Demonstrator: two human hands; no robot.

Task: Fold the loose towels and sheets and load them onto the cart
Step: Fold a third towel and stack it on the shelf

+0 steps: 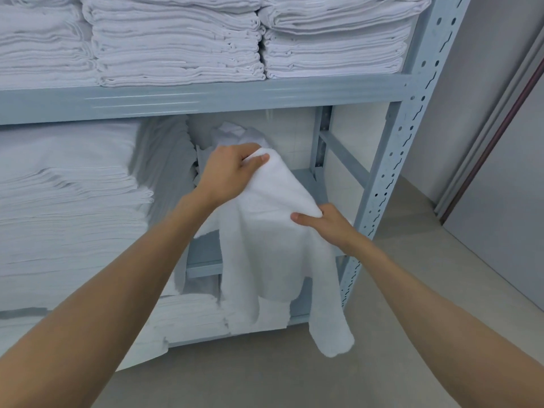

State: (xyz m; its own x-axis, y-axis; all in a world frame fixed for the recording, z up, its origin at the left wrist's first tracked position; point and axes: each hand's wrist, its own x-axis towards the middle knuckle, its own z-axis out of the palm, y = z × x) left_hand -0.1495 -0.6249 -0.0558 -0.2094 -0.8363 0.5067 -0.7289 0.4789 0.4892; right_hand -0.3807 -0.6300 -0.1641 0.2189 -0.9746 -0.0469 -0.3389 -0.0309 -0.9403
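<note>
A loose white towel (273, 248) hangs in front of a grey metal shelving rack (391, 160). My left hand (229, 172) grips its upper edge, thumb on top of the cloth. My right hand (326, 222) pinches the edge lower and to the right. The rest of the towel droops down past the lower shelf, its tail ending near the floor. Behind my left hand a small heap of crumpled white linen (235, 134) lies on the middle shelf.
Stacks of folded white towels (176, 42) fill the top shelf. A tall pile of folded sheets (67, 207) sits at the left on the middle shelf, with more folded linen (188, 316) below. Grey floor and a wall (482, 160) lie to the right.
</note>
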